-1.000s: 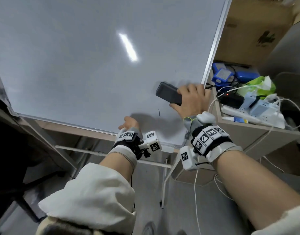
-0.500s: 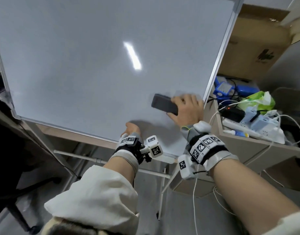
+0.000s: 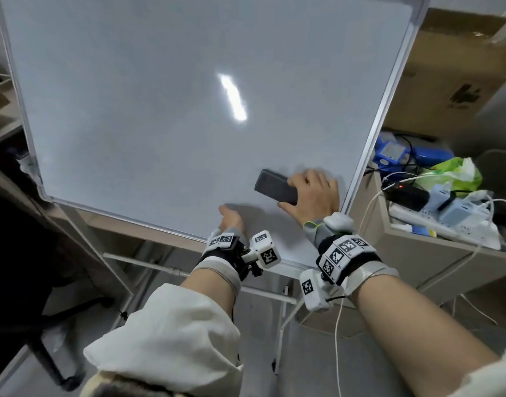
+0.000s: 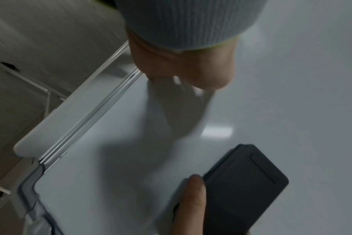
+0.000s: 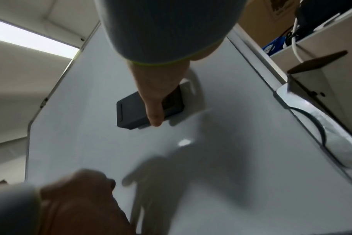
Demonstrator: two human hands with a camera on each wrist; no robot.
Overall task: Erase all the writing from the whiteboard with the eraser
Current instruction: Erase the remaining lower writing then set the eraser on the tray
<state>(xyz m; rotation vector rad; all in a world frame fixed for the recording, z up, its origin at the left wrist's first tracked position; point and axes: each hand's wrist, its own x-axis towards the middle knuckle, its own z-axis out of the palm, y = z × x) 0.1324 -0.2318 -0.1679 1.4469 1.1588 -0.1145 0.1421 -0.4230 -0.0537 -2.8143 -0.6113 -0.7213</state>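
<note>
The whiteboard (image 3: 160,110) fills the head view on its stand, and I see no writing on its surface. My right hand (image 3: 312,193) grips the dark grey eraser (image 3: 276,187) flat against the board near its lower right corner. In the right wrist view the thumb runs along the eraser (image 5: 131,111). The left wrist view shows the eraser (image 4: 245,182) with that thumb beside it. My left hand (image 3: 230,217) lies against the board just above the bottom frame. Its fingers are curled and hold nothing (image 5: 80,190).
Right of the board stands a wooden shelf (image 3: 418,245) crowded with power strips, cables, blue devices and a green bag (image 3: 458,173). A cardboard box (image 3: 446,67) sits behind it. The white marker tray (image 4: 60,114) runs under the bottom frame, with stand bars (image 3: 174,270) below.
A short black mark below the eraser one second ago is no longer visible. The eraser slid left and down over that spot. The head view has tilted up.
</note>
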